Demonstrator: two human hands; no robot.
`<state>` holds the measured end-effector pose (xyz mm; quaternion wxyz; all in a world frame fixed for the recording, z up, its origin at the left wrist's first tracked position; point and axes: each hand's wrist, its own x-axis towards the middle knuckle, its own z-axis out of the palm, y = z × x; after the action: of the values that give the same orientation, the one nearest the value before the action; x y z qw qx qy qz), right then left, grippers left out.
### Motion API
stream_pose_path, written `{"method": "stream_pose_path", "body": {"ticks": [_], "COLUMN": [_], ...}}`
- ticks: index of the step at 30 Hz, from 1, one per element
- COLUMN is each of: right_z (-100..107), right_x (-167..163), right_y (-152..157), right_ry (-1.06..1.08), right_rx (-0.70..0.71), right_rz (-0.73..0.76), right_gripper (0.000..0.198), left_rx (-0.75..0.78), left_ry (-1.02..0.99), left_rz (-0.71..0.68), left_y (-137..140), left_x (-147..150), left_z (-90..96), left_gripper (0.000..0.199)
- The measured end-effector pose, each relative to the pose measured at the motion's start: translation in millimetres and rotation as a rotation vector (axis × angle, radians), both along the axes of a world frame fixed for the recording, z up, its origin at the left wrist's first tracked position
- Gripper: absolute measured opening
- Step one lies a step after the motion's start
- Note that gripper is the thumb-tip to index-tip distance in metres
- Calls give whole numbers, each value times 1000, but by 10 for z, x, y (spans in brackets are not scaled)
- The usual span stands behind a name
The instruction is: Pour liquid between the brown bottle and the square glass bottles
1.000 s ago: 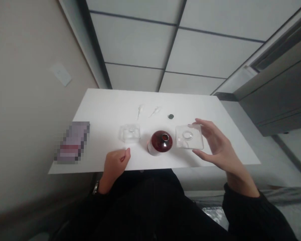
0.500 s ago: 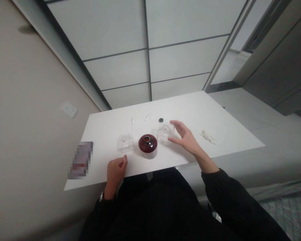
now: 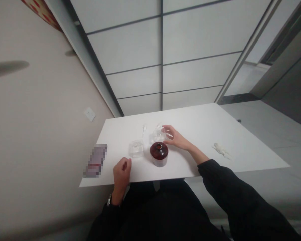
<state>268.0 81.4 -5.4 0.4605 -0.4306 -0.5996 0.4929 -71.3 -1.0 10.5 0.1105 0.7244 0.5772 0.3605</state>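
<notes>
My right hand (image 3: 172,136) is curved round the right side of a clear plastic container (image 3: 157,135), gripping it behind the bottle. A round bottle (image 3: 159,152) with a dark red glossy upper part, an open neck and a pale lower part stands upright on the white table. Left of it sits another clear, boxy container (image 3: 136,148). My left hand (image 3: 121,171) rests as a loose fist by the table's front edge, with nothing visible in it. Thin clear pieces (image 3: 144,129) lie behind the containers; their kind is too blurred to tell.
A crumpled whitish thing, perhaps a glove (image 3: 220,150), lies at the right of the white table (image 3: 195,120). A pixelated flat object (image 3: 95,160) lies at the left. A wall with a socket (image 3: 89,114) borders the left side; panelled doors (image 3: 135,80) stand behind.
My right hand and the clear container have moved left, behind the bottle. The small black cap seen earlier is out of sight. My left hand stays in a fist. The whole view has shifted.
</notes>
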Motion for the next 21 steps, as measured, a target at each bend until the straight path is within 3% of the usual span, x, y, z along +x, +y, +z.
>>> {"method": "stream_pose_path", "body": {"ticks": [2, 5, 10, 16, 21], "right_z": [-18, -5, 83, 129, 110], "right_x": [-24, -52, -8, 338, 443], "right_y": [12, 24, -66, -481, -1048], "right_ry": [-8, -24, -37, -7, -10], "right_rx": [-7, -4, 37, 97, 83], "right_rz": [31, 54, 23, -229, -445], "right_gripper": [81, 83, 89, 58, 43], "left_rx": [5, -30, -88, -73, 20], "left_ry": [-6, 34, 118, 123, -30], "left_rz": [7, -84, -195, -224, -145], "left_y": [61, 259, 631, 866, 696], "left_x": [-34, -26, 95, 241, 185], "left_z": [78, 178, 245, 283, 205], "left_gripper": [25, 52, 46, 47, 54]}}
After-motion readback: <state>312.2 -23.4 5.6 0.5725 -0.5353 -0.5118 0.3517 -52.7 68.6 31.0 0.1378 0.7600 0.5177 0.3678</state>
